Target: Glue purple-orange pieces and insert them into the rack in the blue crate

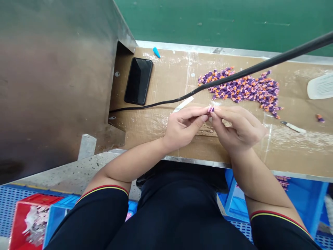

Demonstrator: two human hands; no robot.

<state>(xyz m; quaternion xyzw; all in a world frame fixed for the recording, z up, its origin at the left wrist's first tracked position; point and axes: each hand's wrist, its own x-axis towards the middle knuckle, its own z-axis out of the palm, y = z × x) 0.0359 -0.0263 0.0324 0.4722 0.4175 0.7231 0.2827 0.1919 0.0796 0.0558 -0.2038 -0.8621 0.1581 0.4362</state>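
a person's left hand (180, 126) and right hand (238, 128) meet over a cardboard-covered surface (166, 78), each pinching the same tiny purple-and-pink piece (211, 109) between thumb and forefinger, a two-sided hold that likely steadies something so small. just beyond the right hand spreads a heap of purple, orange and pink pieces (241, 86), probably gathered there to be within reach yet out of the way; it is too crowded to count. one loose purple-and-orange piece (320, 118) lies well to the right hand's right, and between them rests one white-handled blade (293, 127), seemingly laid close for easy pickup. beyond the left hand are one white strip (183, 104), one dark-screened smartphone (138, 81) and one blue cone (156, 52), the latter two apparently set aside. one black cable (169, 101) crosses beyond both hands.
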